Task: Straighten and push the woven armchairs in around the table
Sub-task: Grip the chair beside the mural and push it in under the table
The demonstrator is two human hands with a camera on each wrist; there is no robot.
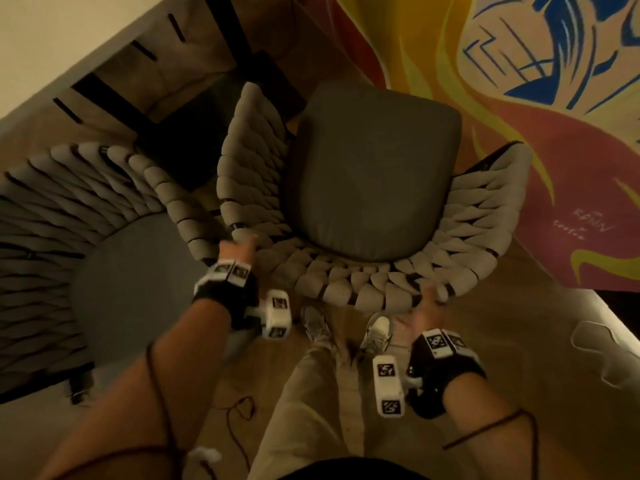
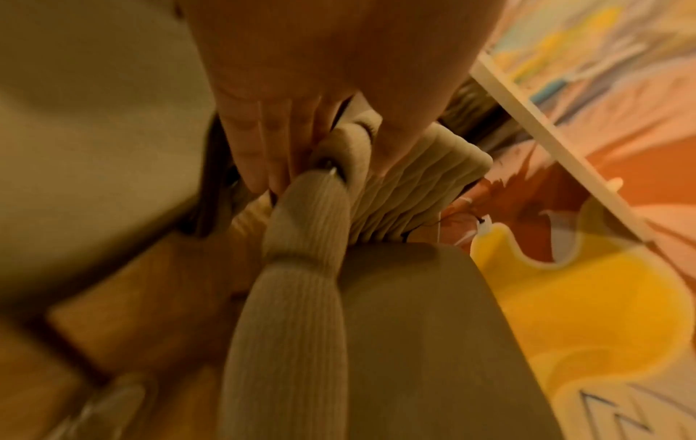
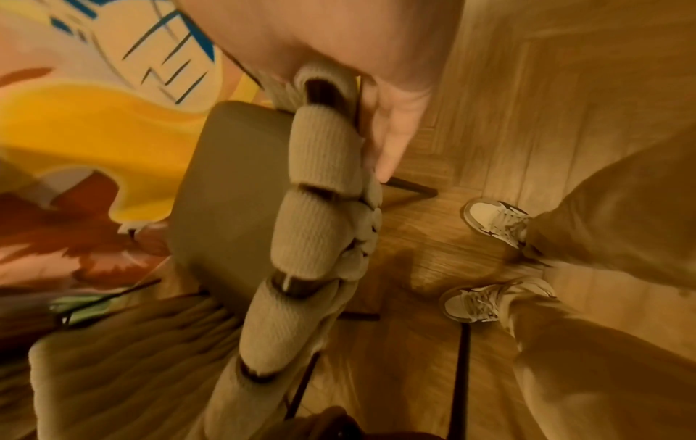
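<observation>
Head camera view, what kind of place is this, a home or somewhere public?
Probably a café or lounge dining corner, though a styled home is possible: matching woven armchairs drawn up to a pale table, a large painted mural behind, and wood flooring.

Beige rope-woven armchair (image 1: 349, 289), chunky ribbed cord wound in pale bands over a dark brown frame; charcoal-grey square seat cushion (image 1: 372, 171) at centre. Second beige woven armchair (image 1: 86, 188) at 9 o'clock, grey round seat pad. Painted mural panel (image 1: 519, 109) at 2 o'clock: yellow flame-like swirls, pink and red fields, cream ground with blue line strokes, pale lettering on the pink. Warm tan wood-plank floor (image 1: 519, 341) at 4 o'clock. Black wrist straps (image 1: 225, 299) with white blocks bearing black-and-white square marker patterns. Khaki trousers (image 1: 311, 393) at 6 o'clock; white and grey sneakers (image 1: 377, 329).
</observation>
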